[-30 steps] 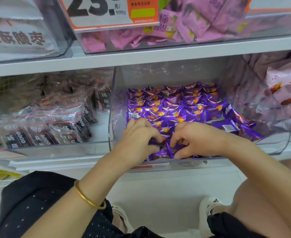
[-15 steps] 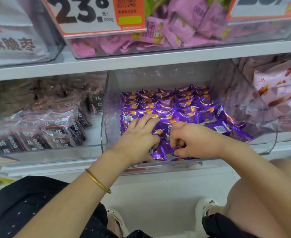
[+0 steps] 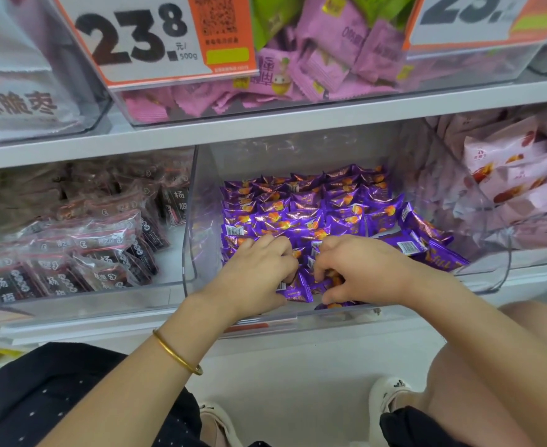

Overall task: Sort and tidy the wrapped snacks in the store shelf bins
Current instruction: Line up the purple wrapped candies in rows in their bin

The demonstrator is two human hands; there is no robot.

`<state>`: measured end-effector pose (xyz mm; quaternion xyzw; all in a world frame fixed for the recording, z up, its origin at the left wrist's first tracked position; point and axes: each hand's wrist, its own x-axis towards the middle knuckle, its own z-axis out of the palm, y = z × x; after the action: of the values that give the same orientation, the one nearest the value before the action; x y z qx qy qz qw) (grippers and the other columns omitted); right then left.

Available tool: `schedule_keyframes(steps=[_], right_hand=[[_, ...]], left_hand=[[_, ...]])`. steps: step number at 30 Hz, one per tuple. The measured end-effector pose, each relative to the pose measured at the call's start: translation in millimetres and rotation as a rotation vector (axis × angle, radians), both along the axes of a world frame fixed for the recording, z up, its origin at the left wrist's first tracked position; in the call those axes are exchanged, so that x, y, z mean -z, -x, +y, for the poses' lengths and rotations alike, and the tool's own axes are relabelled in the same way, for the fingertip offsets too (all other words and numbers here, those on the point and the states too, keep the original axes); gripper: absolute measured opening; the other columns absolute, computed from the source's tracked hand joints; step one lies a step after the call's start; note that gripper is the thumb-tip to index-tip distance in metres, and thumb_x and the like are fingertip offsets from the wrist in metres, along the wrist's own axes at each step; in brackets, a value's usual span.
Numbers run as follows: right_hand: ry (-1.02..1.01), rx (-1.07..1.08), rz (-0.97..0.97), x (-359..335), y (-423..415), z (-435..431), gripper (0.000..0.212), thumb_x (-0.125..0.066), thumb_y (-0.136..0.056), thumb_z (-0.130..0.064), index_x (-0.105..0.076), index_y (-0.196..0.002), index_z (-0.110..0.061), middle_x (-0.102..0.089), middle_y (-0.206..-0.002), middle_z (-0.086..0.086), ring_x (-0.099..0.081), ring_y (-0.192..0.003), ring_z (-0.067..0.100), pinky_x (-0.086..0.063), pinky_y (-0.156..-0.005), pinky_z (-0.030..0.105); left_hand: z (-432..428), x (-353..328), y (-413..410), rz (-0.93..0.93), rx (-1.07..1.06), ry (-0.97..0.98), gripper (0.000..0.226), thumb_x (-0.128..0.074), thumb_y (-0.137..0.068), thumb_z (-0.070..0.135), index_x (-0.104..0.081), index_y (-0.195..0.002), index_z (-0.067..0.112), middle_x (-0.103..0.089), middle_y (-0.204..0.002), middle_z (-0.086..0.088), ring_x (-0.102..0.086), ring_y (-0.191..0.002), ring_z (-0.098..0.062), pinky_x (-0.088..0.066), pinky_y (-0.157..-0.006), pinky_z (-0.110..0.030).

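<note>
Purple snacks (image 3: 314, 209) in clear bin (image 3: 340, 312), left fingers (image 3: 283, 258) and right fingers (image 3: 328, 253) curled, pinching front packets

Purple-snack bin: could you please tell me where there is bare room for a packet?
Bare bin floor lies along the left wall and behind the purple packets. Crowded: the front under left hand and right hand.

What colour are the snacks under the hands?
The snacks are shiny purple with orange; head view.

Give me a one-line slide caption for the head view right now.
Left hand and right hand grip purple wrapped snacks at the front of a clear shelf bin.
</note>
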<state>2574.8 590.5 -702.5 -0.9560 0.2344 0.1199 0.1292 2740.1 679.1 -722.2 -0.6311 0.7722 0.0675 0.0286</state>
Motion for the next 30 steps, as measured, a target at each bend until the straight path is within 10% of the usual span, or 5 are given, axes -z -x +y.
schedule_keyframes(steps=[9,13,30], right_hand=[[0.044,0.041,-0.031,2,-5,4,0.048,-0.064,-0.080,-0.043,-0.045,-0.122,-0.030,-0.049,-0.115,-0.010,-0.054,-0.101,0.014,-0.039,-0.069,0.028],[0.001,0.081,-0.035,3,-5,4,0.044,-0.068,-0.077,-0.040,-0.046,-0.111,-0.023,-0.054,-0.112,-0.006,-0.056,-0.097,0.018,-0.048,-0.076,0.034],[0.106,0.127,0.100,-4,-6,6,0.025,-0.061,-0.081,-0.029,-0.057,-0.104,-0.020,-0.048,-0.114,-0.001,-0.053,-0.090,0.020,-0.039,-0.065,0.029]], left_hand=[[0,6,-4,-0.086,-0.017,0.147,0.059,-0.080,-0.052,0.039,-0.055,-0.099,0.015,-0.052,-0.115,-0.008,-0.050,-0.108,-0.033,-0.041,-0.083,-0.040],[0,13,-4,-0.130,-0.094,-0.032,0.085,-0.067,-0.074,0.051,-0.023,-0.141,0.022,0.000,-0.157,-0.005,0.003,-0.145,-0.024,-0.006,-0.115,-0.049],[0,18,-6,-0.170,-0.001,0.043,0.064,-0.061,-0.082,0.046,-0.035,-0.134,0.022,0.003,-0.157,-0.013,0.002,-0.144,-0.029,-0.006,-0.115,-0.050]])
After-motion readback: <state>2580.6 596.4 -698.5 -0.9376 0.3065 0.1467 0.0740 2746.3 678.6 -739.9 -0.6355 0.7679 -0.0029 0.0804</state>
